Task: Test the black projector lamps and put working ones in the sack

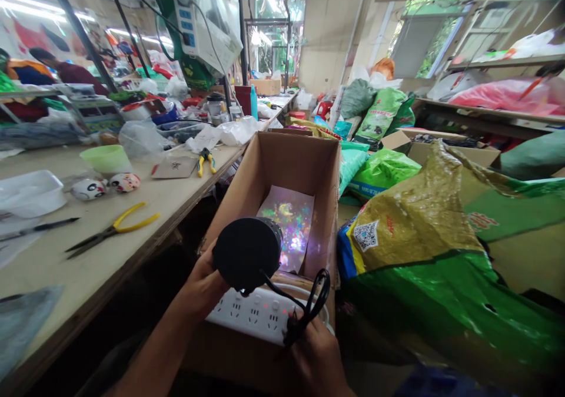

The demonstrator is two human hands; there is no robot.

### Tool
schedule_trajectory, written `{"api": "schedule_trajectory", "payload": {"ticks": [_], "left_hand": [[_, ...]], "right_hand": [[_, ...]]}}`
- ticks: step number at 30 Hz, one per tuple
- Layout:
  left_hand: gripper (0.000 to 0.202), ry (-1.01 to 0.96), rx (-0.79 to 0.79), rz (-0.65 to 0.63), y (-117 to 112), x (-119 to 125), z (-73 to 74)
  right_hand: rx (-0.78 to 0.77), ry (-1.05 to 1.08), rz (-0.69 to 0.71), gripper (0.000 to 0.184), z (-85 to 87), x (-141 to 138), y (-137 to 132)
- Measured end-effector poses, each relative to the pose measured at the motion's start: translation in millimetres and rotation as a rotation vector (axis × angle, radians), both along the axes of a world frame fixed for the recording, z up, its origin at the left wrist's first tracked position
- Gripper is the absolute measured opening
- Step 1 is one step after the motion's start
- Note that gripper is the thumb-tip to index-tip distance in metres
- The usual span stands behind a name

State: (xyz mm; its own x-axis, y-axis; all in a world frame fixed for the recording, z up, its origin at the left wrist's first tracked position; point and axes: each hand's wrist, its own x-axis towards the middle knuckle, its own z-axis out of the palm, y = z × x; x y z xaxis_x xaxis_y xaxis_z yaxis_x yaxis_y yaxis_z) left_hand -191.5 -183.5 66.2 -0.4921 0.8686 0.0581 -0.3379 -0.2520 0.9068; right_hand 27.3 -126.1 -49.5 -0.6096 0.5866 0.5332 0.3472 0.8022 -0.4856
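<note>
My left hand (206, 286) grips a round black projector lamp (247, 252) by its side, its flat base facing me. Coloured light spots fall on a sheet of paper (277, 199) inside an open cardboard box (298, 155). From the lamp a black power cord (321, 288) runs, looped and bundled, to my right hand (318, 345). That hand is closed around the cord's end at the right part of a white power strip (253, 311), where small red lights glow. Whether a plug sits in a socket there is hidden by the fingers and cord.
On the workbench (176, 205) at left lie yellow-handled pliers (117, 227), yellow-green cutters (206, 162), painted balls (125, 182) and a green cup (106, 160). Large gold-green sacks (410, 220) crowd the right side. Another person (73, 70) is at the far left.
</note>
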Motion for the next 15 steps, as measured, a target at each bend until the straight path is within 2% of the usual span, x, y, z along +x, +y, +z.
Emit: {"api": "schedule_trajectory", "payload": {"ticks": [7, 9, 12, 15], "left_hand": [[0.038, 0.003, 0.041, 0.038, -4, -8, -14.9], [0.037, 0.014, 0.051, 0.037, -5, -8, -14.8], [0.036, 0.046, 0.045, -0.032, -5, -6, -10.7], [0.033, 0.182, -0.003, -0.027, -6, -4, -4.5]], "right_hand": [[-0.068, -0.058, -0.004, 0.030, -6.0, -2, -1], [-0.101, -0.048, 0.017, 0.030, -8.2, -1, 0], [-0.188, 0.029, 0.042, 0.026, -7.6, 0, 1], [-0.296, 0.181, 0.027, 0.014, -4.2, -1, 3]]}}
